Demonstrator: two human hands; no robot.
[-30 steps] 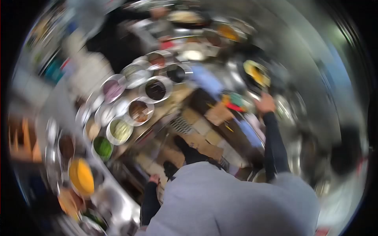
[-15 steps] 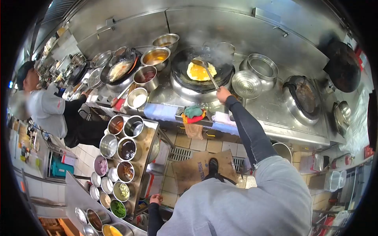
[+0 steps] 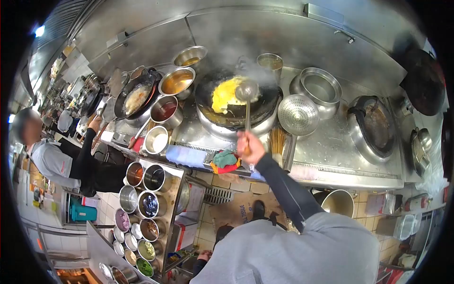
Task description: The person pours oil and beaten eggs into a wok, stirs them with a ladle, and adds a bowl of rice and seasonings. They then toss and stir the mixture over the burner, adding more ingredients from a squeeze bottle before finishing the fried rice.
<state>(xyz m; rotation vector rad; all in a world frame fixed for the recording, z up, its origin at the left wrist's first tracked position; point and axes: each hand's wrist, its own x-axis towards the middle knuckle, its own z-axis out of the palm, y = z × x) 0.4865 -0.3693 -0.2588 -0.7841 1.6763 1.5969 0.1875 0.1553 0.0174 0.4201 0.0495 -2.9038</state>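
My right hand [image 3: 250,147] is closed around the handle of a metal ladle [image 3: 247,91]. The ladle's bowl touches the right side of a bright yellow egg [image 3: 226,94], which looks bunched up and ragged. The egg lies in a black wok [image 3: 265,106] on the burner, with steam rising behind it. My left hand [image 3: 205,255] hangs low beside the prep table, apart from the pots. My body partly hides it, and its fingers are too small to make out. Right of the wok lie a perforated strainer [image 3: 298,113] and a bamboo brush [image 3: 276,142].
Bowls of orange liquid [image 3: 177,81] and dark red sauce [image 3: 164,109] stand left of the wok. Several ingredient pots [image 3: 128,199] cover the prep table. A co-worker [image 3: 56,163] reaches toward another wok [image 3: 135,99]. A metal pot [image 3: 322,86] stands to the right.
The egg has gone from a flat round to a bunched mass shifted left. My right hand has come nearer with the ladle. The co-worker's arm now reaches forward; the view has shifted slightly.
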